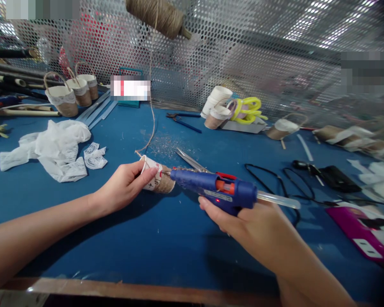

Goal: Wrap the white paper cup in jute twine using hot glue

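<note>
My left hand point(124, 185) grips a small paper cup point(154, 175) lying on its side over the blue table point(131, 247); brown twine is wound round the cup's lower part. A strand of twine point(152, 106) runs up from the cup to a spool point(158, 16) hanging above. My right hand point(243, 221) holds a blue hot glue gun point(216, 189) with a clear glue stick out the back. Its nozzle touches the twine-wrapped end of the cup.
Scissors point(190, 160) lie just behind the cup. Crumpled white plastic point(51, 147) is at left, finished twine baskets point(72, 91) at back left, cups point(216, 106) and pliers point(182, 121) at the back, black cables point(284, 179) and a pink object point(361, 234) at right. A perforated metal screen point(243, 55) stands behind.
</note>
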Motion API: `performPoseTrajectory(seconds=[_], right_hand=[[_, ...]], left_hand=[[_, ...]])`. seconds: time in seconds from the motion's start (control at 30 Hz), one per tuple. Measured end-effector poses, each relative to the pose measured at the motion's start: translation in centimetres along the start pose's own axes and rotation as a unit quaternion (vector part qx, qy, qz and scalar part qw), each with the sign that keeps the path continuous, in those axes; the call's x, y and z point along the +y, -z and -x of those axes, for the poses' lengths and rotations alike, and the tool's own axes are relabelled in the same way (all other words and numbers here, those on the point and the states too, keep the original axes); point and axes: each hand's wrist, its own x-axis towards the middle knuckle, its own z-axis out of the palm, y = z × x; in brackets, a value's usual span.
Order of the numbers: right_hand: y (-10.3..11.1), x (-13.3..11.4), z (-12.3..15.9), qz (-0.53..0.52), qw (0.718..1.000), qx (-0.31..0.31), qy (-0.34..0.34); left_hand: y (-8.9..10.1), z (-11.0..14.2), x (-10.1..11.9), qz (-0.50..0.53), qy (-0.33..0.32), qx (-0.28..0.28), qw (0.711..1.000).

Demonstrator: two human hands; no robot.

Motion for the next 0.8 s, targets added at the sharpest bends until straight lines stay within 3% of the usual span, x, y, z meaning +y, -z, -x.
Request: performPoseTrajectory(seconds=[0.23,0.4,0.7,0.8], right_hand=[[0.01,0.49,0.52,-0.032,0.999,-0.025,0.033],[0.06,0.43,0.74,-0.039,0.998,-0.041,0.006],[0.20,0.16,-0.02,-0.036,0.999,-0.016,-0.020],[0.11,0.62,0.05,-0.025,0.999,-0.021,0.007]], left_hand=[[-0.05,-0.07,-0.20,-0.006,-0.008,0.005,1.000],[0.00,0.00,-0.09,-0.008,-0.007,0.007,1.000],[-0.07,0.11,-0.13,-0.003,-0.017,-0.002,1.000],[-0.07,0.17,-0.11,-0.012,-0.025,0.001,1.000]])
